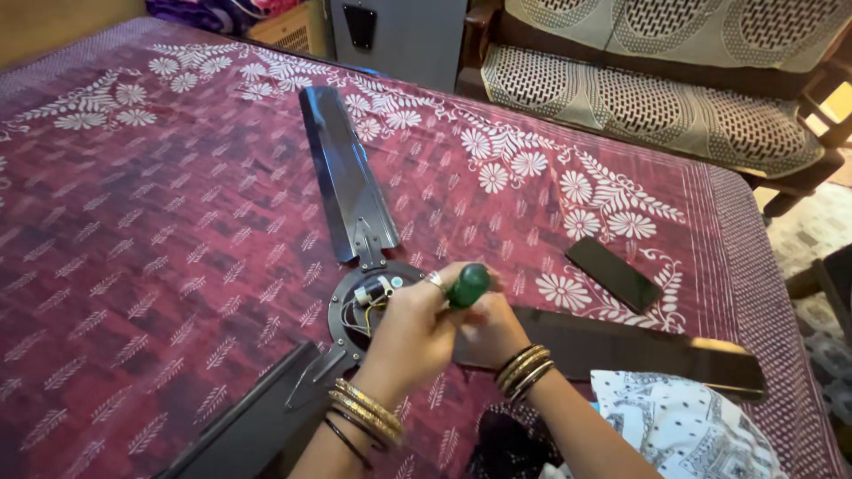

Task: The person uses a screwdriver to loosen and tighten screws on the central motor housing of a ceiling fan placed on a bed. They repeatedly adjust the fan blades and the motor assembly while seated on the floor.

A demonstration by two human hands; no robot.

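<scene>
While both hands [448, 333] clench a green-handled screwdriver [468, 285] over the fan hub [359, 306], glossy dark blades [346, 173] splay; flat black phone [614, 273] nearby.

Green screwdriver handle [468, 285], black fan blades [344, 173], maroon bedspread [133, 231] with white floral print.

A dark phone lies face up on the patterned bedspread.
The phone [614, 273], a flat black rectangle with a blank, unlit screen, rests slantwise near the bed's [133, 248] right edge, among white flower prints.
</scene>
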